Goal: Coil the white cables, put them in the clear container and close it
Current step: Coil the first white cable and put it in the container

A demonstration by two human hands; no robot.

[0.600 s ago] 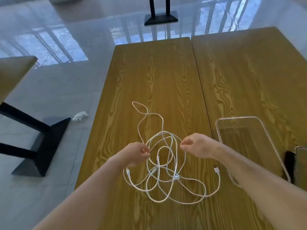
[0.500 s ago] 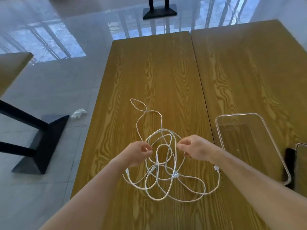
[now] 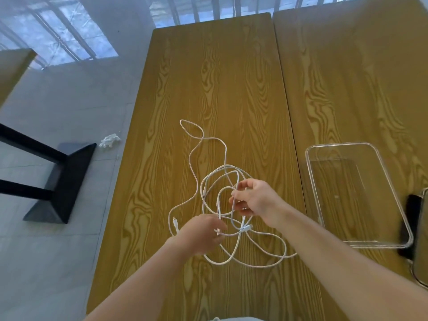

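White cables (image 3: 222,205): I log them tangled mid-tabletop (image 3: 208,89), left of the clear container (image 3: 384,172). Right hand (image 3: 254,200) now pinches strands higher in the tangle. Left hand (image 3: 201,235) has dropped nearer, fingers grasping a connector end.

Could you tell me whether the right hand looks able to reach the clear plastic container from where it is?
Probably yes: the right hand pinches the white cables, and bare wooden table lies between it and the clear plastic container.

1. Two wooden tables (image 3: 220,89) stand edge to edge.
2. A crumpled white glove (image 3: 109,140) lies on the grey tiled floor (image 3: 58,262).
3. A black table base (image 3: 61,181) stands left.
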